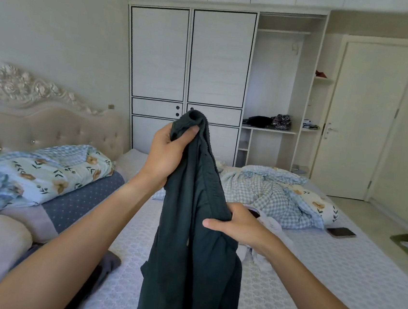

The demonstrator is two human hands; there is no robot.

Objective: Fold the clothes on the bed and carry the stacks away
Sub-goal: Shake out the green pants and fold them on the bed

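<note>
A dark green knitted garment (188, 241) hangs in the air over the bed (310, 278). My left hand (166, 153) grips its bunched top end, held high. Lower and to the right, my right hand (238, 227) grips the cloth's right edge at mid-length. The garment's lower part drops out of view at the bottom. Behind my right hand lies a small heap of white clothing (268, 241) with a dark item partly hidden. A grey garment (108, 265) lies on the sheet under my left forearm.
Floral pillows (42, 175) and a padded headboard (50, 123) are at left. A crumpled checked quilt (276, 194) lies at the far right, a phone (341, 232) near the bed's edge. A white wardrobe (188, 77) with open shelves holding clothes stands behind; a door (368, 116) is at right.
</note>
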